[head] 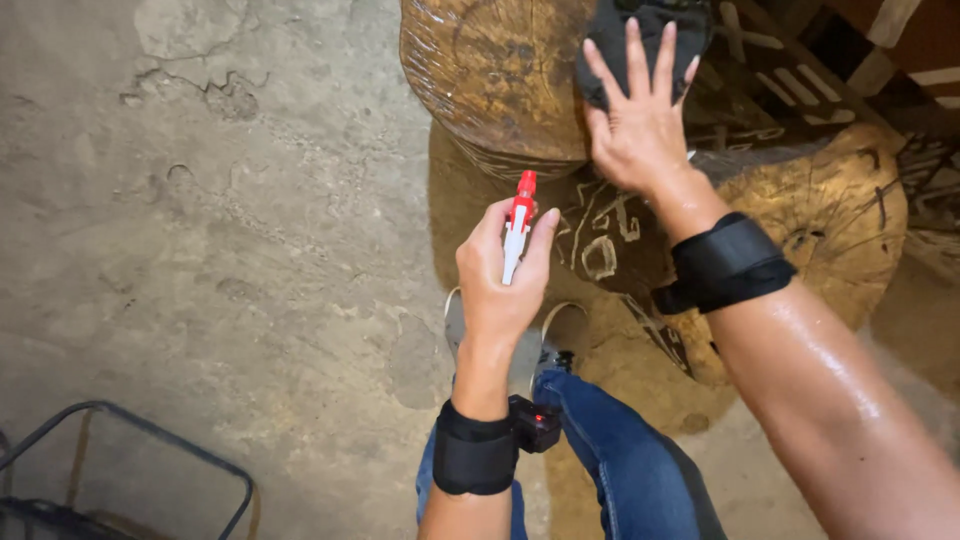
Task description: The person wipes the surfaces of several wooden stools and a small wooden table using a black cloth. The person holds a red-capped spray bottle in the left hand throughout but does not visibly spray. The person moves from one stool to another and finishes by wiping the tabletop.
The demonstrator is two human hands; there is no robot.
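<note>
Two bare hands work over carved wooden pieces that stand on a cracked concrete floor (200,220). Left hand (500,280): closed around a small spray nozzle (517,228) with a white body and a red tip, the tip pointing up and away from the wearer toward the wood; the thumb lies along one side and the fingers wrap the other. Whatever the nozzle is fitted to is hidden inside the fist. Right hand (640,120): flat and open, fingers spread, pressing a dark cloth (640,30) against the glossy top face of a round wooden block (490,80). The cloth lies under the fingertips at the upper edge of the view, on the right part of that face.

A second rounded wooden piece (830,220), marked with pale carved lines, lies below and to the right of the first, partly covered by the right forearm. Each wrist bears a black strap (728,262); the left one carries a small black device with a red light (535,422). Blue jeans (630,460) and the toes of light shoes (455,320) show beneath the left hand. A dark metal frame (140,430) occupies the lower left corner.
</note>
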